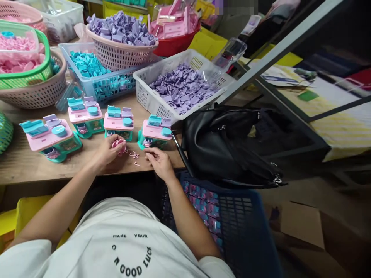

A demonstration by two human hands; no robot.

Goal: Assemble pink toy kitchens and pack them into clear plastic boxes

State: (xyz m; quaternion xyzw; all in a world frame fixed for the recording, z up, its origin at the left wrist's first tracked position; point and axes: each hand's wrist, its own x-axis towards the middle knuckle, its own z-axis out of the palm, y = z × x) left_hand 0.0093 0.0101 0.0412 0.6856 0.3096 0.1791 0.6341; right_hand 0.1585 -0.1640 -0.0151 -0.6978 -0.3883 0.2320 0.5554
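Note:
My left hand [111, 150] is closed around a small pink plastic part [119, 144] near the front edge of the wooden table [26, 164]. My right hand [158, 161] rests on the table just right of it, fingers curled, close to small pink plastic bits [135, 156] lying between both hands. Just beyond my hands stand several pink-and-teal toy units in a row; the nearest to my right hand is one toy [154, 132], another toy [118, 122] sits behind my left hand.
A white basket of purple parts [182, 87], a blue crate of teal parts [89, 69] and a round basket of purple parts [121, 33] fill the back. A black bag [228, 144] lies to the right. A blue crate [232, 220] sits below the table edge.

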